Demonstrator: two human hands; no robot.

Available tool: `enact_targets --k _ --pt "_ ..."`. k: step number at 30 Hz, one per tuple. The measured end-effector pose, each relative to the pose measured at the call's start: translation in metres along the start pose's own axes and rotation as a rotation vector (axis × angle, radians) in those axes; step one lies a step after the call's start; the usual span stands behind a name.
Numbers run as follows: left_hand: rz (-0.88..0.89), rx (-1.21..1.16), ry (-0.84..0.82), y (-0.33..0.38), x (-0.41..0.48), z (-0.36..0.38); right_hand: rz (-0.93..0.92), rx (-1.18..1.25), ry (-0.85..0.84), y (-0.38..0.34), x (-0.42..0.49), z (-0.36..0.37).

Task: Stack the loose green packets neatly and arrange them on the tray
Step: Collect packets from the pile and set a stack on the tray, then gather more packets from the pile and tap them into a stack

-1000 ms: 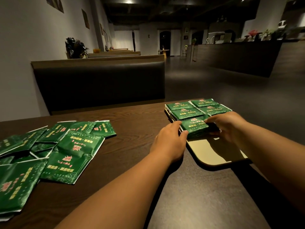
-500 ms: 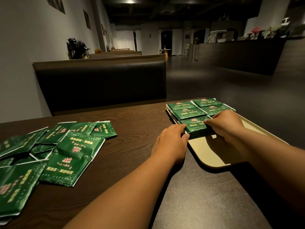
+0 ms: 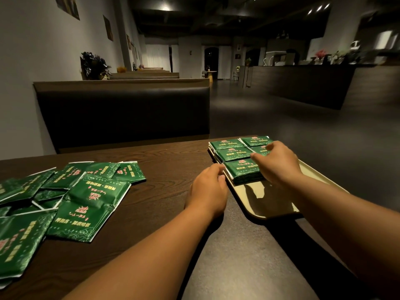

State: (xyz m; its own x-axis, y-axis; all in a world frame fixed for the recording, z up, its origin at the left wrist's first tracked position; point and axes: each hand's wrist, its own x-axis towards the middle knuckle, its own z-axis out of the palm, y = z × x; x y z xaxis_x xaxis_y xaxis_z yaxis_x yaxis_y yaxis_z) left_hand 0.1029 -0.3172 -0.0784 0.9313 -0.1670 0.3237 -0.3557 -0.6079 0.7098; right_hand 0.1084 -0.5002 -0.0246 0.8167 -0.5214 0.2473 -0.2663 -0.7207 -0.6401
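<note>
right hand spread on near stack | left hand at tray edge, grip unclear | loose packets left

A wide bare strip of counter runs between the loose packets spread on the left and the tray on the right, open from near edge to far edge. The two forearms cross the counter's near part. The tray's near half lies bare. Its far half is filled by stacks of packets set close together. The left hand sits against the tray's left rim, beside the nearest stack. The right hand lies over the stacks on the right side. A padded bench back rises just behind the counter's far edge. Right of the tray lies open floor.
</note>
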Motion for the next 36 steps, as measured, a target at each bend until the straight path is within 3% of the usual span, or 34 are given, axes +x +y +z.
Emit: enact_targets --k 8,17,20,23,27,32,36 --pt "-0.052 -0.143 0.089 -0.012 -0.042 -0.057 -0.119 0.234 -0.129 -0.052 -0.072 -0.011" --pt "-0.127 0.143 0.299 -0.088 -0.094 -0.177 -0.232 0.286 -0.339 -0.119 -0.161 0.027" --pt "-0.223 0.305 0.243 -0.113 -0.108 -0.210 -0.214 0.287 -0.432 -0.136 -0.178 0.048" --pt "-0.323 0.505 0.053 -0.126 -0.120 -0.223 -0.215 0.265 -0.477 -0.150 -0.188 0.070" --pt "-0.323 0.619 -0.125 -0.128 -0.124 -0.221 -0.211 0.191 -0.511 -0.158 -0.193 0.097" --pt "-0.261 0.593 -0.010 -0.126 -0.090 -0.226 -0.303 0.001 -0.402 -0.157 -0.182 0.129" --pt "-0.346 0.594 -0.015 -0.139 -0.066 -0.226 -0.347 -0.087 -0.376 -0.166 -0.169 0.148"
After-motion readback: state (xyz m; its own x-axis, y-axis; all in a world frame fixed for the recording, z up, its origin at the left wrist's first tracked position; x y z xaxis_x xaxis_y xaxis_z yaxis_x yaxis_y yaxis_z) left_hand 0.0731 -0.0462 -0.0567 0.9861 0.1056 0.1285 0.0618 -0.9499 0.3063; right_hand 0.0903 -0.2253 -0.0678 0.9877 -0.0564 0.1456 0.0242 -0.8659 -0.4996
